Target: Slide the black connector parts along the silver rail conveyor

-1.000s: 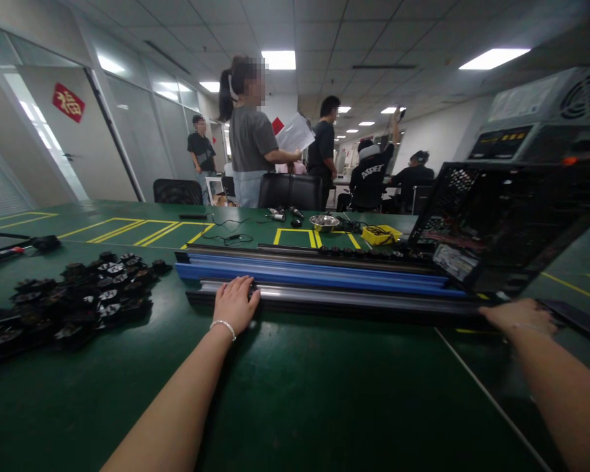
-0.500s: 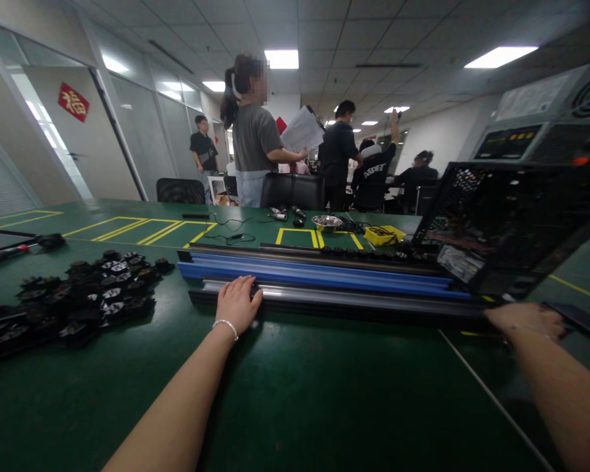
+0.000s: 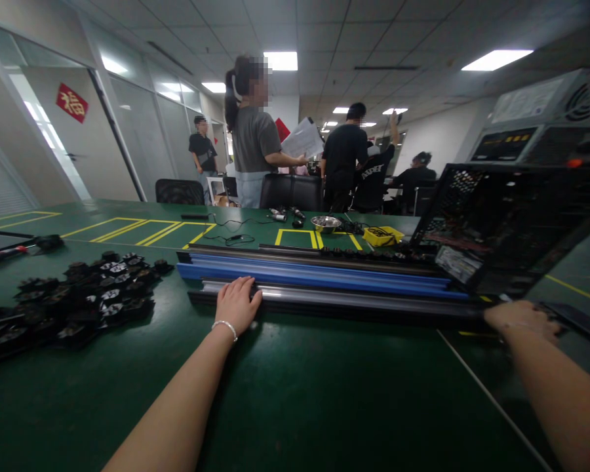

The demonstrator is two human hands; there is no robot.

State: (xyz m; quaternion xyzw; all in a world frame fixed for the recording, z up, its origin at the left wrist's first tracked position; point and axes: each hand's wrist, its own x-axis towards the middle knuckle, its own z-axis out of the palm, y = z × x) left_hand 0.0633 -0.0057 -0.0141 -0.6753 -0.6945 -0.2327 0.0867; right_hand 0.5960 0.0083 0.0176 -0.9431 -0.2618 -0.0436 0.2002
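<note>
My left hand (image 3: 237,303) is wrapped over the left part of a long black channel rail (image 3: 364,305) with a grey, shiny inner face. Its fingers reach across the rail and the thumb lies along the near side. At the rail's right end is my right hand (image 3: 524,321), fingers curled and slightly blurred; what they hold is hidden. Just behind the black rail lies a long blue rail (image 3: 319,270), parallel to it. Further back are dark rails (image 3: 295,253), with small black parts along their right portion.
Small black parts (image 3: 111,288) are heaped at left, near a red-handled tool (image 3: 4,254). An open computer case (image 3: 509,216) stands at right, beside a dark flat object (image 3: 577,322). A metal bowl (image 3: 326,223) and yellow tray (image 3: 383,235) sit behind. Several people stand or sit beyond.
The fingers of my right hand have shifted slightly at the rail's end. My left hand and the rails stay put. In the background, a person in black has moved a little to the right.
</note>
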